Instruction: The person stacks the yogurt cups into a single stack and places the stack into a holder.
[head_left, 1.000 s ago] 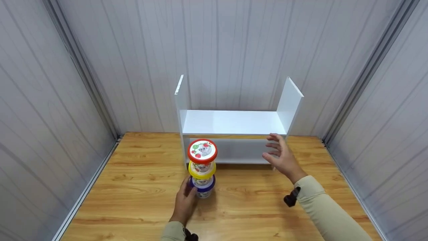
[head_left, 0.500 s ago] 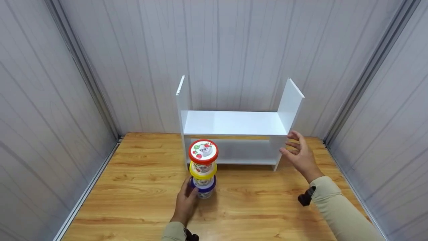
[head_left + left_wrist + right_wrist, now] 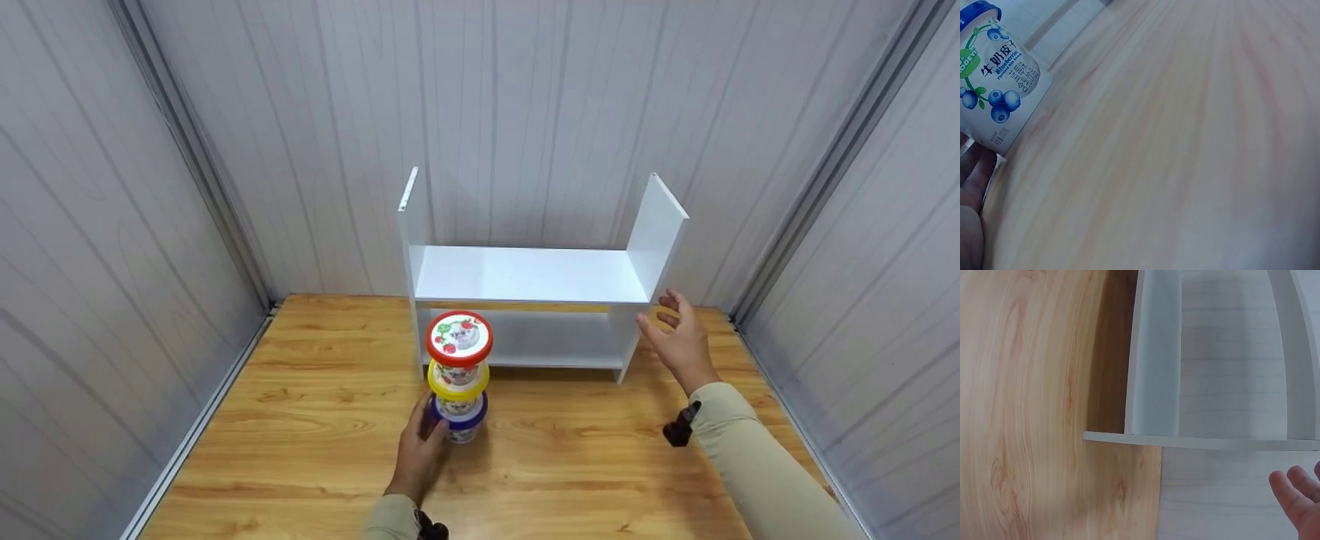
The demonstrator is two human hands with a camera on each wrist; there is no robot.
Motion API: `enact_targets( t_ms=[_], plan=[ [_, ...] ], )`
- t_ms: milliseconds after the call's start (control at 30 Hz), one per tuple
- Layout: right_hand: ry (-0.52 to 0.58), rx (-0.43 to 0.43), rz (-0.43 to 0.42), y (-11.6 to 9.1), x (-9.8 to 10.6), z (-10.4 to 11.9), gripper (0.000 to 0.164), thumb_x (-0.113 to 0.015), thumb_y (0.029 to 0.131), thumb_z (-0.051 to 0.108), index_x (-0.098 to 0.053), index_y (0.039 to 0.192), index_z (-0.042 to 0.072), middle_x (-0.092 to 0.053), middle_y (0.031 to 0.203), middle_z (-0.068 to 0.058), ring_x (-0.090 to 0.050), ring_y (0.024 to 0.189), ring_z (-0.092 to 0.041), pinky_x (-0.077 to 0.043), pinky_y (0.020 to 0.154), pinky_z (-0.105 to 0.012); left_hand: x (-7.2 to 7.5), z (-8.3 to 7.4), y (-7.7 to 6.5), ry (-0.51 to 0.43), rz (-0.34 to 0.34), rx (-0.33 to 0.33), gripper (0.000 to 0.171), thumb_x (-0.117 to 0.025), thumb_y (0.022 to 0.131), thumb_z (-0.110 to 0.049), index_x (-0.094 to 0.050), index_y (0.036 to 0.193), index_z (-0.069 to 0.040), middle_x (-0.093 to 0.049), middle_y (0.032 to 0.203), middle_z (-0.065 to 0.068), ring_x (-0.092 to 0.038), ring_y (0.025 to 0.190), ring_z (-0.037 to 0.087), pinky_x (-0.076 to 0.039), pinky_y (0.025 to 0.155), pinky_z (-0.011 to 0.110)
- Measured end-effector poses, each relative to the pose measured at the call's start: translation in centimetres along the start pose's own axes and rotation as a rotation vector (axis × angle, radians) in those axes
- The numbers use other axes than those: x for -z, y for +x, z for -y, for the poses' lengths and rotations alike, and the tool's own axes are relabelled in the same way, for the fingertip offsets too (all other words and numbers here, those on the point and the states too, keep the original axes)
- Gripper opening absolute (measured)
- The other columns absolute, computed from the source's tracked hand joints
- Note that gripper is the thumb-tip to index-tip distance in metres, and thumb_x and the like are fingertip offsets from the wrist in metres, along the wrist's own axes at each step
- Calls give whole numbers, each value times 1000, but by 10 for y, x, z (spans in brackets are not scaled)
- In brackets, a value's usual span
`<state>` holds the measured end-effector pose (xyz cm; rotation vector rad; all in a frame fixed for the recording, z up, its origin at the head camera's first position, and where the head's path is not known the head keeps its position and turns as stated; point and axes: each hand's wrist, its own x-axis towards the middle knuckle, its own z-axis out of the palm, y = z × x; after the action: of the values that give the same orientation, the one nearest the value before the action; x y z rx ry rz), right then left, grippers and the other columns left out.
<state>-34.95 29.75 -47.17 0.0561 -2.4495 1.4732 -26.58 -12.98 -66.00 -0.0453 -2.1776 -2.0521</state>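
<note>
The stack (image 3: 459, 373) on the tabletop (image 3: 315, 420), a red-lidded tub (image 3: 460, 337) over a yellow-lidded tub (image 3: 458, 391) over a blue-lidded tub (image 3: 463, 425), contents hidden under the lids, is held at its base by the left hand (image 3: 418, 451), whose grip curls round the lowest tub from eight o'clock. The white shelf unit (image 3: 529, 274) stands at one o'clock; within the last second the right hand (image 3: 681, 341) swung outward past its side panel (image 3: 660, 221) to three o'clock, grip loose and unladen, apparently leaving the unmoved stack to the left hand alone.
</note>
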Motion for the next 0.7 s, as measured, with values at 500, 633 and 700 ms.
enact_targets(
  t_ms=[500,633,700],
  plan=[
    [25,-74,-58,20,-15,-1,82,-67,95,47,-33,157,5,-44,152,-23,-49,135,-39,-47,108,-48,-1,0,-1,21,-10,-22,69,-66,98,-31,-34,158,-17,-42,155,20,-41,142,40,-34,117,52],
    [45,-73,-95,24,-19,-1,77,-68,94,47,-41,151,3,-49,148,-23,-52,132,-38,-48,107,-47,-2,-1,-2,-6,-2,-21,67,-65,99,-24,-34,158,-17,-43,154,20,-42,142,38,-34,118,51],
    [46,-76,-118,26,-21,-2,74,-69,94,47,-45,148,2,-51,146,-23,-54,131,-38,-49,107,-46,-2,-2,-2,-23,0,-9,67,-66,99,-23,-34,158,-17,-44,154,19,-42,142,37,-34,118,51]
  ],
)
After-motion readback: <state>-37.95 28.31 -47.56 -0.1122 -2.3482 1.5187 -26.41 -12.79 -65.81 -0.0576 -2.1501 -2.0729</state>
